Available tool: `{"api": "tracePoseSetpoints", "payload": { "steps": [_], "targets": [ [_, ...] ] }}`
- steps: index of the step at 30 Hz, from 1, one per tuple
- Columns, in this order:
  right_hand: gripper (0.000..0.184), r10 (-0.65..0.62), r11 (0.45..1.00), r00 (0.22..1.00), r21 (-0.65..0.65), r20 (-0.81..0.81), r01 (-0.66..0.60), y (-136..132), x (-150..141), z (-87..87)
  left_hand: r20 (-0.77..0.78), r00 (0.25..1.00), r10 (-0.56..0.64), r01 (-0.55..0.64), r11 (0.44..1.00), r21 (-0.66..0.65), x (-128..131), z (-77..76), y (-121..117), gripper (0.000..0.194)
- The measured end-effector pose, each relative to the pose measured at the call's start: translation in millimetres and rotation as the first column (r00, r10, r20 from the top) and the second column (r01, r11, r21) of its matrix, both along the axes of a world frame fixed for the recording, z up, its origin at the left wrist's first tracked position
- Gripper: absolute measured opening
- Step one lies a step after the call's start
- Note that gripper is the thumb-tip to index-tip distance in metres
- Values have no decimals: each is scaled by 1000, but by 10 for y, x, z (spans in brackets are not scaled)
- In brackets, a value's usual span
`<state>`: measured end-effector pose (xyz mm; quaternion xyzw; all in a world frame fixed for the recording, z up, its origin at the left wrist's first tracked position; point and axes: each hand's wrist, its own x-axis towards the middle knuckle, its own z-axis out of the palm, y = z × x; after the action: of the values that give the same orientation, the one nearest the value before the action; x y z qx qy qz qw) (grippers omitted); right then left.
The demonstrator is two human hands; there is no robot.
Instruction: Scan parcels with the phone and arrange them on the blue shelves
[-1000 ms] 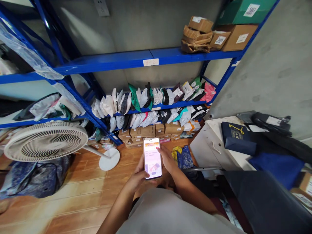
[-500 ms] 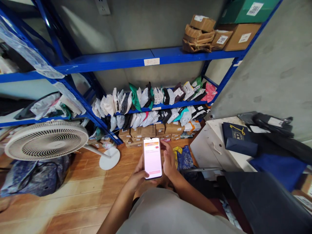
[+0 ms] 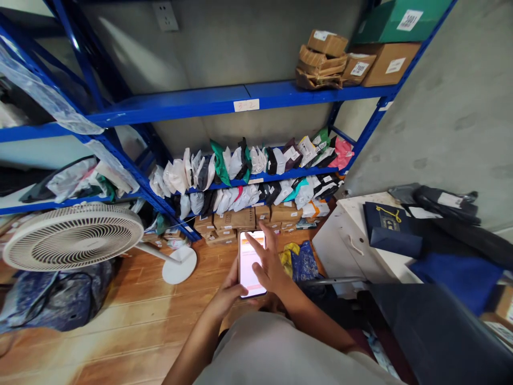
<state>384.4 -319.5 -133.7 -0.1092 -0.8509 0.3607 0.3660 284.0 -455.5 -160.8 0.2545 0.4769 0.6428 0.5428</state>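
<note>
A smartphone (image 3: 249, 275) with a lit, mostly pale pink screen is held upright in front of my body. My left hand (image 3: 229, 289) grips it from the left and below, its thumb on the lower left edge of the screen. Over the upper right of the screen is my right hand (image 3: 271, 264), fingers apart, with the index finger stretched toward the top of the display. Whether that fingertip touches the glass I cannot tell. Part of the screen is hidden behind the right fingers.
Blue shelving (image 3: 200, 104) ahead holds rows of bagged parcels (image 3: 220, 163) and cardboard boxes (image 3: 234, 219). A white fan (image 3: 76, 235) stands at the left. To the right are a white cabinet (image 3: 340, 246), a navy paper bag (image 3: 390, 230) and a dark chair (image 3: 425, 326).
My right hand has moved from the phone's right edge to over its screen, index finger extended. My left hand still holds the phone. The view has shifted slightly.
</note>
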Motion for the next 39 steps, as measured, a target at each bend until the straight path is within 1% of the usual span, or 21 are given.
{"api": "tracePoseSetpoints", "payload": {
  "steps": [3, 5, 11, 13, 14, 15, 16, 18, 19, 20, 21, 25, 27, 28, 29, 30, 32, 33, 34, 36, 39],
  "targets": [
    [67, -11, 998, 1000, -65, -27, 9, -20, -12, -33, 11, 1000, 6, -6, 1000, 22, 8, 18, 8, 102],
    [67, -8, 997, 1000, -83, -23, 6, -24, -15, -45, 36, 999, -5, 4, 1000, 20, 7, 21, 6, 103],
    [61, 7, 999, 1000, -50, -29, -9, -17, -20, -40, 48, 999, 7, -9, 1000, 25, -8, 9, 9, 110],
    [61, -10, 994, 998, -110, -54, 4, -39, -21, -87, 66, 998, 2, -3, 1000, 14, -8, 6, 11, 111],
    [60, -27, 982, 996, -190, -79, 12, -54, -24, -122, 80, 997, 0, 0, 1000, 3, -8, 3, 10, 111],
    [58, -47, 954, 993, -299, -110, 12, -68, -30, -162, 93, 996, 2, -2, 1000, -9, -10, -4, 9, 112],
    [55, -62, 906, 989, -423, -135, -1, -80, -40, -205, 103, 995, 7, -6, 1000, -17, -12, -13, 6, 112],
    [51, -60, 779, 985, -625, -159, -53, -87, -67, -279, 115, 993, 16, -14, 1000, -23, -20, -34, 1, 113],
    [50, -46, 727, 986, -682, -160, -77, -82, -80, -306, 118, 993, 18, -15, 1000, -23, -24, -43, 0, 112],
    [51, -27, 698, 988, -710, -155, -92, -74, -92, -323, 120, 993, 12, -9, 1000, -29, -28, -50, 0, 112],
    [52, -10, 691, 989, -716, -145, -98, -63, -100, -331, 120, 993, 5, 0, 999, -37, -30, -52, 0, 112],
    [62, 5, 714, 993, -695, -119, -87, -53, -88, -297, 118, 993, 16, -9, 998, -57, -23, -33, 10, 112],
    [59, 20, 715, 988, -689, -153, -121, -77, -50, -285, 132, 991, 36, -30, 998, -49, -17, -23, 13, 111],
    [57, 21, 727, 984, -673, -179, -138, -94, -20, -289, 148, 988, 38, -32, 999, -44, -15, -20, 12, 111],
    [57, 14, 758, 980, -637, -200, -141, -112, 18, -301, 165, 986, 39, -33, 999, -38, -14, -15, 11, 110],
    [58, 2, 807, 978, -577, -208, -125, -129, 63, -321, 179, 983, 36, -31, 999, -31, -13, -9, 8, 110],
    [62, -27, 920, 984, -390, -178, -45, -153, 163, -377, 197, 980, 32, -30, 999, -14, -11, 14, 1, 108],
    [64, -37, 960, 987, -281, -159, -10, -158, 211, -410, 200, 979, 34, -34, 999, -1, -9, 29, -3, 107],
    [63, -38, 984, 988, -175, -150, 11, -160, 254, -446, 201, 979, 38, -42, 999, 14, -7, 47, -6, 105],
    [58, -32, 999, 985, -8, -172, 31, -154, 313, -514, 208, 977, 48, -58, 998, 40, -3, 78, -12, 103],
    [51, -45, 990, 970, 121, -240, 76, -138, 342, -596, 221, 974, 46, -57, 997, 47, -1, 100, -17, 102]
  ]
}}
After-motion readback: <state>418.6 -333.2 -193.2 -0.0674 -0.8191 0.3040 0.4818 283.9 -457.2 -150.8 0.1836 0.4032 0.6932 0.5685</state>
